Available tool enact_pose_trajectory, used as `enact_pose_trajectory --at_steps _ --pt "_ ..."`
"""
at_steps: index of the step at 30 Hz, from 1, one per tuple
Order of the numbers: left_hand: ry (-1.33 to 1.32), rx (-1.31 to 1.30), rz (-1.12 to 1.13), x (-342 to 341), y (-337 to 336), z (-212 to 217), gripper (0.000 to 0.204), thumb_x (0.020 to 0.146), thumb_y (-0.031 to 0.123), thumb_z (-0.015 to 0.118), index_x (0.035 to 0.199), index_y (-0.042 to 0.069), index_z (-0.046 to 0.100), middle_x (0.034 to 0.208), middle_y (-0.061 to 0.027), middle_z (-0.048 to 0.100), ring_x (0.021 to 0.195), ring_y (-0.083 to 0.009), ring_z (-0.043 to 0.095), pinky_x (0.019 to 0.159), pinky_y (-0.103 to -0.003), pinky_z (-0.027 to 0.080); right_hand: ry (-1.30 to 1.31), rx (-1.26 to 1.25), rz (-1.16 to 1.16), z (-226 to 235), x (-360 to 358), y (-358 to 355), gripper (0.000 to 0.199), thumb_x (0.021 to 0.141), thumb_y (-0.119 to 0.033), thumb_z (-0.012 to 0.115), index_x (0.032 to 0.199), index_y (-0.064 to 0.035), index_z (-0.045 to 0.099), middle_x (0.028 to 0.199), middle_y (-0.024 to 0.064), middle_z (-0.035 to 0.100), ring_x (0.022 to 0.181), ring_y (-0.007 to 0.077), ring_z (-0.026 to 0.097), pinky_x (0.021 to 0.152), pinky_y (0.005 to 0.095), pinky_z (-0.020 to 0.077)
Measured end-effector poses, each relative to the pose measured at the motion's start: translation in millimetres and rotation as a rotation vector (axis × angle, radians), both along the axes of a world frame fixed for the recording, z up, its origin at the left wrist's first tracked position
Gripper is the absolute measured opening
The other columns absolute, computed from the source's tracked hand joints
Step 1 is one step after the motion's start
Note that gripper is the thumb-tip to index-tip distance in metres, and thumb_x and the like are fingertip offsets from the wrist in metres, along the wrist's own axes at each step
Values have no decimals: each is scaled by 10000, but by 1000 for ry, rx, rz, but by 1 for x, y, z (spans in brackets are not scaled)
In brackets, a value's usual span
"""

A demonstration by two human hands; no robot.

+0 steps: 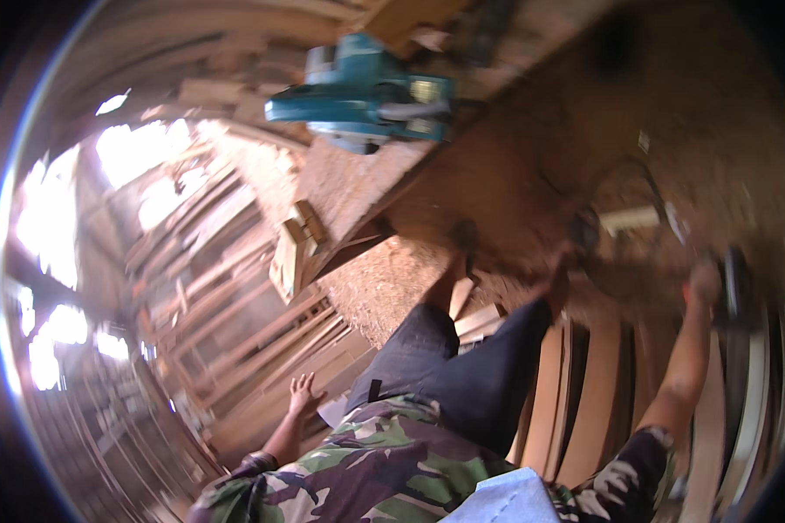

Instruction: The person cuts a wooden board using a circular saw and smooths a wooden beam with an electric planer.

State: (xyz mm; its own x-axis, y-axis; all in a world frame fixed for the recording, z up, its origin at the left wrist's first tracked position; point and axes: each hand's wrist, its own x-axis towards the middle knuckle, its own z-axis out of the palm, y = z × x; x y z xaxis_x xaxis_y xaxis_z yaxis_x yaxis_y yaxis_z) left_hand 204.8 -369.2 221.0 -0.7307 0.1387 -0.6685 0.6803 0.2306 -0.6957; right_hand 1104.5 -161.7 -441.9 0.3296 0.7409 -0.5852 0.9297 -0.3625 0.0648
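One camouflage-patterned shirt [366, 462] fills the near middle, with a pale blue piece [508, 499], its kind unclear, at the very near edge. Beyond the shirt, dark trousers [488, 375] run away from the viewer, the legs parted.

At near left, the left hand [305, 397] is spread beside the trousers, its grip wide open with nothing in it; boards [253, 418] lie under and beyond it. At near right, long curved-looking boards [589, 410] lie side by side beneath the right arm, with dark gaps between some of them.

Farther out at right, the right hand [705, 281] is smeared by blur just beside a dark elongated object [738, 286], and a small red patch [687, 294] shows at its left. Whether that grip is closed on the dark object, or how far open it is, I cannot tell.

In the middle, two bare feet [565, 263] stand apart on brown ground. Pale sawdust [379, 283] covers the floor to their left. Right of the feet lie a short light wood block [630, 220] and, just past it, a thin dark cable [652, 181].

Farther still, at left of centre, small wooden blocks [303, 228] sit at the near corner of a bench [340, 183]. A teal power tool [366, 100] rests on the bench, on its far part. More stacked timber [218, 205] extends along the far left, toward bright openings [135, 152].
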Motion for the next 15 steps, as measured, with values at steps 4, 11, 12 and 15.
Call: enact_pose_trajectory --at_steps 4,11,12,15 --pt "-38 78 83 3 -42 -2 853 908 627 688 1585 155 470 1630 -202 435 1563 -413 270 1307 -534 128 -155 -35 223 -134 19 -23 438 1095 -330 428 1457 -106 531 1297 203 697 1140 375 713 974 487 574" --pt "-21 198 138 32 15 -43 758 933 619 675 1538 183 532 1579 -198 499 1520 -407 351 1274 -535 237 -182 -279 464 -122 -91 -3 446 1055 -277 465 1460 -108 541 1326 165 692 1201 338 679 1020 433 547" --pt "-30 224 124 20 28 -54 762 931 616 687 1527 163 541 1571 -206 503 1510 -410 368 1264 -534 263 -206 -259 597 -113 -101 -9 447 1051 -273 467 1461 -109 544 1335 162 689 1214 335 673 1026 429 543" --pt "18 623 112 -24 52 -67 817 916 578 741 1498 44 529 1522 -259 522 1439 -439 449 1205 -525 361 -58 -143 689 -60 -155 -26 448 1030 -242 490 1446 -92 566 1391 179 646 1284 355 620 1068 444 509"
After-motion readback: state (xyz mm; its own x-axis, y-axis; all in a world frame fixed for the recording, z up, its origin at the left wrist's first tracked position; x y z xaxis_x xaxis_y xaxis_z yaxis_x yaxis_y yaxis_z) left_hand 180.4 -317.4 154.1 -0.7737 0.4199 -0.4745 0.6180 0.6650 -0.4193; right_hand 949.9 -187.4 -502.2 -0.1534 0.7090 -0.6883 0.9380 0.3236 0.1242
